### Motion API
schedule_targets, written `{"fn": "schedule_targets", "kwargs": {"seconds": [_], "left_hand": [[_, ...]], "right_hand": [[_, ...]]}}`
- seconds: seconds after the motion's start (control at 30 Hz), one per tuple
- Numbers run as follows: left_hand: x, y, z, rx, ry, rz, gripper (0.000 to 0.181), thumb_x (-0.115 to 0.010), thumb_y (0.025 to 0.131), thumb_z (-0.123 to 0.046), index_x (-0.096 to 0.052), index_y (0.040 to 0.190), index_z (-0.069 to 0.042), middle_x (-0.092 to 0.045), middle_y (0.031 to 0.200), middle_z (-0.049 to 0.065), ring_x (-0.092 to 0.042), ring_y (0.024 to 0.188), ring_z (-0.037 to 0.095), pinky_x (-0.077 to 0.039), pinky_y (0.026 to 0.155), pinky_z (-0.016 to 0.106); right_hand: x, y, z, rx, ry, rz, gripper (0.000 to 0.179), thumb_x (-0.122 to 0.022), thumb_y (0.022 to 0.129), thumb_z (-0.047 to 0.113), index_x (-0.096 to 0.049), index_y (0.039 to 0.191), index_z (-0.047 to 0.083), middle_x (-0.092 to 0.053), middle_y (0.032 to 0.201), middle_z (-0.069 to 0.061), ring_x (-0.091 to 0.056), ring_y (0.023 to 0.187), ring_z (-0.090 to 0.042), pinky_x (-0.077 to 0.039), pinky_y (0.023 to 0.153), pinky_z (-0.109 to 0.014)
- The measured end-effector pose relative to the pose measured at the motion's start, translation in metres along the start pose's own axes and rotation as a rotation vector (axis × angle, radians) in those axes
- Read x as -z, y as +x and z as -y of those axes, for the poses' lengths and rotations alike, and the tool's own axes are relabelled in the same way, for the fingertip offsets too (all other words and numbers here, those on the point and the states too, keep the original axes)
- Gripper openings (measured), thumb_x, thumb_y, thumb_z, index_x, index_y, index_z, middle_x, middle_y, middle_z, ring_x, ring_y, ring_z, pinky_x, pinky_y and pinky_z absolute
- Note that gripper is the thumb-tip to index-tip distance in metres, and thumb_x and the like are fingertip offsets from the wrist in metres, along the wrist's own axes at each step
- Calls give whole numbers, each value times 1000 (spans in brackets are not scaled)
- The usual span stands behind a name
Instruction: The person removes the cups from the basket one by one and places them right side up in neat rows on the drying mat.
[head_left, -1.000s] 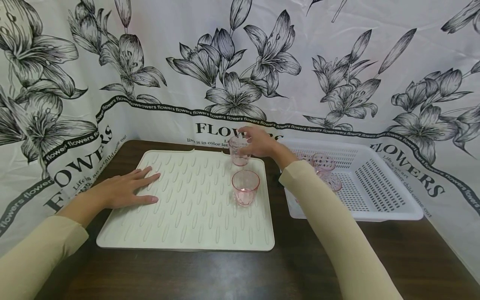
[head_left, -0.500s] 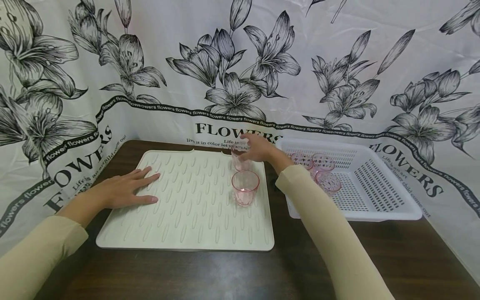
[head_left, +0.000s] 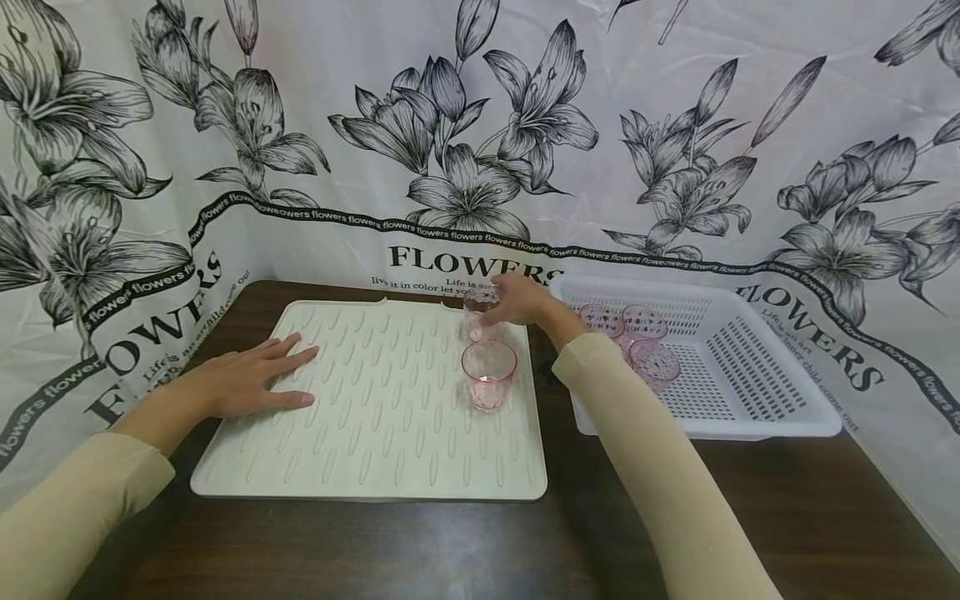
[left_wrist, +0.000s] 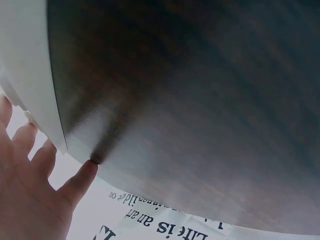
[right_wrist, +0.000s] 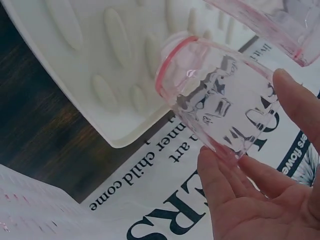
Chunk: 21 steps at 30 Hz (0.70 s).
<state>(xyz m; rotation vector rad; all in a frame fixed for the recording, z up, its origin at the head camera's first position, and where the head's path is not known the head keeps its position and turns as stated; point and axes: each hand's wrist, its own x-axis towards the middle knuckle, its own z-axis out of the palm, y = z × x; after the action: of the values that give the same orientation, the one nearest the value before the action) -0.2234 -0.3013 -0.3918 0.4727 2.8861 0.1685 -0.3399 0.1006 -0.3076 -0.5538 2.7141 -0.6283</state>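
Hold by sides clear pinkish glass tumbler [right_wrist: 215,95], now clasped in right hand [head_left: 522,300] above far-right corner of cream rectangular mat [head_left: 375,392]. Probably light, fragile.

Cloth [head_left: 555,33]: bright, evenly and softly lit
Mat [head_left: 360,417]: pale, faint shading along its ridges
Tabletop [head_left: 450,550]: dark, hazy glare at front centre; its edge bows in the left wrist view
Left hand [left_wrist: 37,200]: beside dim, murky tabletop there
Glass [right_wrist: 220,97]: small highlights, fairly sharp
Basket [right_wrist: 35,205]: washed out, soft
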Motion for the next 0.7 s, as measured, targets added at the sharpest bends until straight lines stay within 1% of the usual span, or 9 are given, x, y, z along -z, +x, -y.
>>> {"fn": "schedule_targets", "kwargs": {"seconds": [0.07,0.23,0.4,0.5,0.7], "left_hand": [[0,0,0,1,0,0,92,-49,86,-77,-33,156,-19,-21,162,20,-23,144,50,-28,101,75],[1,-1,-2,-1,3,-1,92,-49,86,-77,-34,156,-18,-21,162,21,-23,143,52,-31,100,74],[1,-1,-2,-4,1,-4,92,-49,87,-77,-34,156,-18,-21,162,21,-24,143,52,-30,101,73],[1,0,-2,-4,3,-4,92,-49,87,-77,-34,156,-18,-21,162,21,-23,143,52,-30,101,73],[1,0,-1,-1,5,2,92,-49,86,-77,-34,156,-18,-21,162,21,-23,143,52,-30,101,73]], "right_hand": [[0,0,-2,-3,20,3,88,-77,86,27,-30,154,-2,-51,140,-19,-50,125,-28,-42,105,-43],[0,-2,-4,-25,90,19,89,-78,86,26,-28,155,1,-45,149,-20,-45,136,-31,-39,109,-45],[1,-4,-6,-41,151,36,88,-78,87,24,-27,156,2,-42,152,-21,-41,140,-33,-38,110,-46],[2,-4,-6,-45,156,40,88,-78,87,24,-28,156,2,-43,151,-21,-41,139,-34,-38,110,-47],[1,-3,-5,-52,118,37,89,-79,86,26,-28,156,3,-46,148,-20,-45,135,-32,-42,107,-46]]}}
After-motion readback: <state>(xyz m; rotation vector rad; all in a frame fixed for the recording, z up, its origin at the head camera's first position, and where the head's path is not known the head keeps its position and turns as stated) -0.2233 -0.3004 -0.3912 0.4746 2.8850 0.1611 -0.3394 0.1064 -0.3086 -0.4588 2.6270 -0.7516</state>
